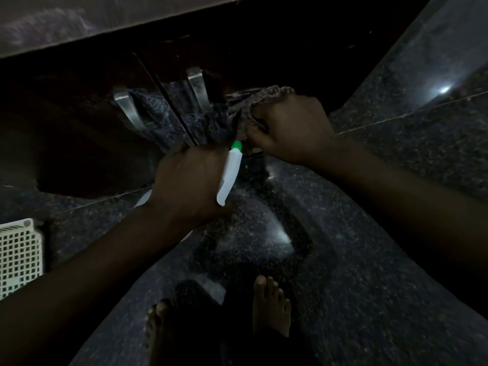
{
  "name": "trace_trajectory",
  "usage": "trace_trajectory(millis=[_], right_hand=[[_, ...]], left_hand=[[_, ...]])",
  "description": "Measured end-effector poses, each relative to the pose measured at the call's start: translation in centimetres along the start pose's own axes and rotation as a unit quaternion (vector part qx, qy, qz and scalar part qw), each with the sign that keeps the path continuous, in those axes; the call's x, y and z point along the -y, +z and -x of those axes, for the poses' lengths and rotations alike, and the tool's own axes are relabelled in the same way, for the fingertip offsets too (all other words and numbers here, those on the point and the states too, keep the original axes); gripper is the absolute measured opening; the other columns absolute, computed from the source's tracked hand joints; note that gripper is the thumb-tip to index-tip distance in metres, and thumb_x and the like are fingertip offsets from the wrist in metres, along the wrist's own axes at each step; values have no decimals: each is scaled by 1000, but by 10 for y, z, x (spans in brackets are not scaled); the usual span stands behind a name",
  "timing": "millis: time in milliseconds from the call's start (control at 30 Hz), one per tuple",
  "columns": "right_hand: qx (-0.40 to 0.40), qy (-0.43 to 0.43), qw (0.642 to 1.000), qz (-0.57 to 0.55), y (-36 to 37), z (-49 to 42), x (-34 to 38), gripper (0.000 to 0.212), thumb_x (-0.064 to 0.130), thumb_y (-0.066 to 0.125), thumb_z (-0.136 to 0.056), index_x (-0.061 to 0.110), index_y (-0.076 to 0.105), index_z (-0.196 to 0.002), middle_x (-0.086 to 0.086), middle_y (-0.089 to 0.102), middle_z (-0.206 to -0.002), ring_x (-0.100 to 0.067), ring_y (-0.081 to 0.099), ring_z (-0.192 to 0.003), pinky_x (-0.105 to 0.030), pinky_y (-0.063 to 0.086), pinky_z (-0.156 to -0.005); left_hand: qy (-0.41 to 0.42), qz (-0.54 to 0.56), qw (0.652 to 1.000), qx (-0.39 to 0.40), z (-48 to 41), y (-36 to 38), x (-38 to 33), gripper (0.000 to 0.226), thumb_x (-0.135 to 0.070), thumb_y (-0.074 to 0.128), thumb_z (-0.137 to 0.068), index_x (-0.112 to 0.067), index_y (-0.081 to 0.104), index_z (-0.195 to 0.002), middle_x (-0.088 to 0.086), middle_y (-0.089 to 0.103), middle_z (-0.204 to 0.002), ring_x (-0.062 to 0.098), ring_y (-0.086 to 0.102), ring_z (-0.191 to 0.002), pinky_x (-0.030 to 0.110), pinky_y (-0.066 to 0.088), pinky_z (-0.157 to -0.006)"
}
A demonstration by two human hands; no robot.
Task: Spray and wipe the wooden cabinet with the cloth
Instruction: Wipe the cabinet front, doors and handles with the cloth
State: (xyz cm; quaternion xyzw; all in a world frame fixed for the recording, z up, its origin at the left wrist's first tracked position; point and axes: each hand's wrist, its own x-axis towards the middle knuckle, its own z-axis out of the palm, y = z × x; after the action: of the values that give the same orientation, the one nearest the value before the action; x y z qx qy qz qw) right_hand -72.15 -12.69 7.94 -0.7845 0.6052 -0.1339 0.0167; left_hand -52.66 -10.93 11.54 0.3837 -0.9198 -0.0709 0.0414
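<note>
The scene is dim. A dark glossy wooden cabinet (pixel 79 120) with two curved metal handles (pixel 129 109) fills the upper part of the view. My left hand (pixel 188 178) grips a white spray bottle (pixel 229 175) with a green nozzle tip, pointed toward the cabinet's lower front. My right hand (pixel 289 128) clutches a crumpled dull cloth (pixel 253 100) and presses it against the cabinet door just right of the second handle. The bottle's body is mostly hidden by my left hand.
Dark speckled granite floor (pixel 369 260) lies below and to the right. A white lattice plastic basket (pixel 18 257) stands at the left edge. My bare feet (pixel 269 302) are at the bottom centre. A stone countertop (pixel 66 19) runs above the cabinet.
</note>
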Motion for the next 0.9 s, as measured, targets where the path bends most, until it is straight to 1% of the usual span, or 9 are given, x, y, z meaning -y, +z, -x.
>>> trace_trajectory(millis=[67, 133, 233, 367, 467, 567, 700, 800, 900], right_hand=[[-10, 28, 999, 15, -5, 8, -15, 35, 44, 48, -91, 21, 41, -66, -12, 59, -66, -36, 64, -71, -30, 29, -55], [-24, 50, 998, 18, -10, 13, -23, 40, 45, 49, -90, 14, 46, -65, -11, 52, -62, -37, 62, -68, -30, 31, -54], [-42, 44, 998, 11, -13, 11, -19, 42, 44, 53, -89, 16, 42, -61, -4, 38, -58, -36, 58, -62, -30, 29, -53], [-14, 5, 1000, 2, -14, -7, 13, 36, 47, 50, -88, 19, 46, -66, -4, 59, -67, -27, 62, -71, -34, 38, -57], [-5, -18, 1000, -11, -19, -14, 28, 35, 46, 51, -90, 19, 45, -69, -2, 56, -69, -26, 61, -73, -33, 36, -58], [-57, -8, 998, -19, -30, -16, 35, 32, 44, 51, -91, 20, 44, -70, -7, 60, -70, -30, 60, -70, -33, 34, -56], [-89, 5, 996, -29, -37, -19, 44, 31, 43, 52, -89, 21, 40, -70, -7, 56, -66, -33, 59, -67, -32, 29, -55], [-51, 17, 998, -16, -23, -15, 46, 28, 41, 53, -92, 24, 40, -74, -4, 47, -65, -36, 59, -66, -31, 27, -56], [31, 25, 999, 30, 5, -13, 42, 28, 42, 46, -95, 19, 59, -86, -6, 66, -88, -34, 64, -84, -34, 39, -59]], left_hand=[[7, -20, 1000, 3, 2, 0, 5, 10, -15, 56, -79, -9, 49, -78, 9, 56, -61, 33, 54, -51, 42, 50, -62], [17, -33, 999, 1, 4, -2, 11, 10, -18, 50, -81, -8, 50, -82, 8, 56, -64, 33, 54, -54, 41, 46, -67], [13, -20, 999, -24, 8, -6, 14, 15, -14, 61, -73, -5, 51, -79, 12, 56, -60, 33, 54, -49, 43, 47, -65], [-8, -15, 1000, -16, 13, -12, 13, 18, -11, 67, -71, -4, 53, -81, 13, 58, -64, 35, 56, -54, 43, 47, -67], [-10, 6, 999, -32, 19, -15, 15, 27, -6, 73, -59, -6, 51, -76, 11, 57, -60, 33, 55, -49, 42, 46, -64], [-11, 6, 999, -39, 23, -16, 19, 27, -7, 67, -61, -14, 42, -71, 6, 52, -56, 30, 50, -46, 38, 42, -61], [-3, 4, 999, -47, 28, -14, 23, 23, -12, 63, -58, -12, 46, -74, 5, 53, -56, 29, 52, -46, 35, 43, -61], [-7, 12, 999, -48, 32, -14, 23, 26, -11, 65, -57, -12, 46, -74, 5, 54, -56, 29, 51, -45, 38, 45, -60], [-8, 17, 998, -56, 34, -15, 23, 23, -12, 64, -59, -10, 47, -74, 6, 53, -55, 29, 51, -43, 40, 48, -58]])
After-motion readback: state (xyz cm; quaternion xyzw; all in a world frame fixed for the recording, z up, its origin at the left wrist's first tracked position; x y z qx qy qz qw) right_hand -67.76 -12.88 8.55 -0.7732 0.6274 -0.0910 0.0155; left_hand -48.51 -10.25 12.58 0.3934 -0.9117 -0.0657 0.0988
